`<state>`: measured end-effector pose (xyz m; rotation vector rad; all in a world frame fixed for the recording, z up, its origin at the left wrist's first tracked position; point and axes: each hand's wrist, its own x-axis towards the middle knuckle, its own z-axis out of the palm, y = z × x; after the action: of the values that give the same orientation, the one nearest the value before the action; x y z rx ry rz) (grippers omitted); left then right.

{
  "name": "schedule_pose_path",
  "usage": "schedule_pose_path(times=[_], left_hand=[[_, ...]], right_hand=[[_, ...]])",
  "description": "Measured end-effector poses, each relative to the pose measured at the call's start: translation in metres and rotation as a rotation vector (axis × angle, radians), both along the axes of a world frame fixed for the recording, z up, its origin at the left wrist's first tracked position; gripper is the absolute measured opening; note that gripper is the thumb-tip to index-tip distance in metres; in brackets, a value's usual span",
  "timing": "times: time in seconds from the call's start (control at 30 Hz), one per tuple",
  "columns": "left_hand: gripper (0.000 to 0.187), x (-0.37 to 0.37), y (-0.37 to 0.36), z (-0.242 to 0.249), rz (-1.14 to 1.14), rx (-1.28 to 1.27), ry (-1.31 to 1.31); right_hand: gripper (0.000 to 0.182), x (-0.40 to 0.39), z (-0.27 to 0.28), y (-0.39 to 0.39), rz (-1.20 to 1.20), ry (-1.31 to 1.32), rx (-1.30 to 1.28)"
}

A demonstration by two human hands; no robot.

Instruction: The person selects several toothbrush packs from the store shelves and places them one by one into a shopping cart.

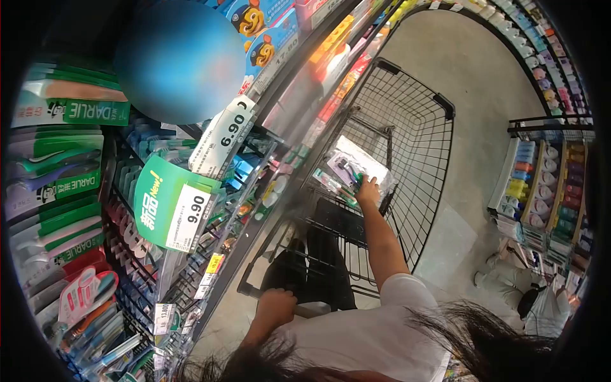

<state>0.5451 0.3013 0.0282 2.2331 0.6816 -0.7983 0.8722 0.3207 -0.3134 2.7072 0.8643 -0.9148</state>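
My right hand (368, 190) is inside the black wire shopping cart (417, 127), its fingers closed on a toothbrush pack (347, 195) with green parts. A flat white package (359, 156) with dark printing lies under and beside that hand. At the near end of the cart, my left hand (277, 307) is curled around the cart handle (249, 290). The fingers of my left hand are partly hidden from this angle.
Shelves of hanging toothbrush packs (54, 169) fill the left side, with a green price sign (159, 200) sticking out. More stocked shelves (541, 184) stand at the right. A person in light clothes (547, 312) is at the lower right.
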Motion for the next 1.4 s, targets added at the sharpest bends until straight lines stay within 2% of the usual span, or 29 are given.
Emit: schedule_pose_path(times=[0.13, 0.23, 0.3, 0.33, 0.4, 0.47, 0.53, 0.57, 0.63, 0.67, 0.7, 0.77, 0.83, 0.87, 0.9, 0.93, 0.97, 1.0, 1.03, 1.1, 1.2, 1.27, 1.3, 1.4], left_hand=[[0.007, -0.006, -0.005, 0.000, 0.012, 0.024, -0.044], [0.007, -0.006, -0.007, -0.009, -0.015, 0.047, -0.063], [0.007, -0.008, -0.005, -0.006, -0.036, 0.060, -0.067], [0.008, -0.010, -0.005, -0.001, -0.049, 0.049, -0.063], [0.010, -0.007, -0.001, 0.004, -0.059, 0.061, -0.093], [0.014, -0.016, -0.010, -0.007, -0.080, 0.057, -0.102], [0.019, -0.018, -0.007, -0.003, -0.115, 0.032, -0.100], [0.019, -0.018, -0.005, 0.003, -0.112, 0.045, -0.088], [0.019, -0.019, -0.004, 0.010, -0.105, 0.051, -0.074], [0.020, -0.019, -0.005, 0.010, -0.086, 0.039, -0.059], [0.020, -0.020, -0.007, 0.009, -0.080, 0.073, -0.092], [0.020, -0.025, -0.006, 0.010, -0.091, 0.139, -0.149], [0.019, -0.026, -0.007, 0.016, -0.073, 0.162, -0.195], [0.019, -0.027, -0.008, 0.011, -0.071, 0.174, -0.214], [0.018, -0.028, -0.007, 0.007, -0.073, 0.189, -0.230], [0.018, -0.029, -0.008, 0.002, -0.078, 0.189, -0.248], [0.018, -0.030, -0.008, 0.003, -0.078, 0.199, -0.258], [0.019, -0.030, -0.008, 0.005, -0.077, 0.206, -0.268], [0.019, -0.029, -0.008, 0.004, -0.074, 0.217, -0.276], [0.023, -0.028, -0.009, -0.010, -0.096, 0.191, -0.266], [0.023, -0.029, -0.009, -0.009, -0.081, 0.176, -0.261], [0.023, -0.030, -0.010, -0.006, -0.072, 0.196, -0.267], [0.023, -0.031, -0.011, -0.004, -0.070, 0.204, -0.267], [0.018, -0.034, -0.013, -0.009, -0.057, 0.217, -0.324]], right_hand=[[0.093, -0.009, 0.009, -0.008, -0.004, 0.036, 0.069], [0.083, -0.020, 0.008, -0.037, 0.055, 0.124, 0.071], [0.058, -0.030, 0.019, -0.055, 0.076, 0.186, 0.066], [0.050, -0.035, 0.034, -0.070, 0.073, 0.262, 0.158], [0.047, -0.039, 0.022, -0.097, 0.111, 0.303, 0.183], [0.045, -0.042, 0.070, -0.107, 0.082, 0.341, 0.248], [0.043, -0.044, 0.088, -0.116, 0.060, 0.310, 0.190], [0.040, -0.039, 0.069, -0.124, 0.112, 0.329, 0.157], [0.041, -0.041, 0.069, -0.131, 0.156, 0.266, 0.289], [0.042, -0.047, 0.087, -0.127, 0.085, 0.228, 0.330], [0.041, -0.050, 0.090, -0.123, 0.098, 0.228, 0.398], [0.035, -0.057, 0.130, -0.099, 0.130, 0.239, 0.466], [0.026, -0.054, 0.131, -0.071, 0.362, -0.015, 0.805], [0.024, -0.055, 0.154, -0.050, 0.351, -0.016, 0.928], [0.021, -0.066, 0.206, -0.019, 0.335, -0.018, 1.054], [0.018, -0.087, 0.275, 0.009, 0.181, 0.115, 1.119], [0.014, -0.090, 0.301, 0.031, 0.169, 0.186, 1.141], [0.011, -0.108, 0.350, 0.054, 0.223, 0.183, 1.335], [0.009, -0.116, 0.376, 0.074, 0.235, 0.245, 1.426], [0.009, -0.147, 0.437, 0.109, 0.291, 0.380, 1.546], [0.019, -0.201, 0.519, 0.147, 0.511, 0.392, 1.587], [0.033, -0.229, 0.536, 0.172, 0.619, 0.421, 1.539], [0.042, -0.238, 0.531, 0.185, 0.663, 0.412, 1.500], [0.053, -0.261, 0.502, 0.217, 0.806, 0.374, 1.590]])
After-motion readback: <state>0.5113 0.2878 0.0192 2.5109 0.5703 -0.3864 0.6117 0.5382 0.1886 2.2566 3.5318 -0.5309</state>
